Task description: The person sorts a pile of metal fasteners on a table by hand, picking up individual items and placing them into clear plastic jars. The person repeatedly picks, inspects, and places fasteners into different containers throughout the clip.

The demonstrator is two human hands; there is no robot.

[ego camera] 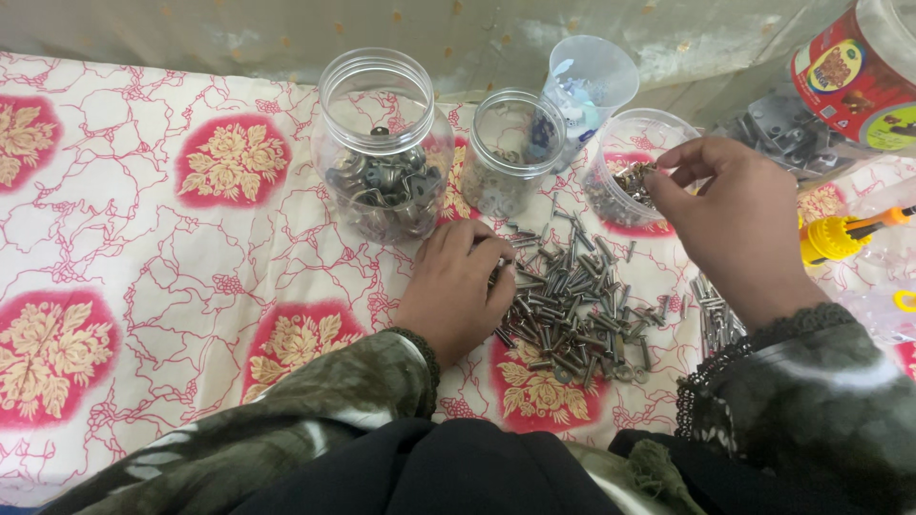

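Note:
My left hand [458,286] rests knuckles-up on the left edge of a heap of metal screws and bolts [572,310], fingers curled into it; what it grips is hidden. My right hand [730,224] is raised over the rim of a small clear tub [634,167] that holds small screws, thumb and fingers pinched together at the tub's opening. Whether a screw sits in that pinch is too small to tell.
A wide clear jar [382,143] of dark metal brackets stands at the back, a smaller clear jar [510,153] and a plastic cup [587,86] beside it. A second screw pile [716,319], a yellow-handled tool [844,234] and a labelled jar [859,76] lie right, all on a floral cloth [143,267].

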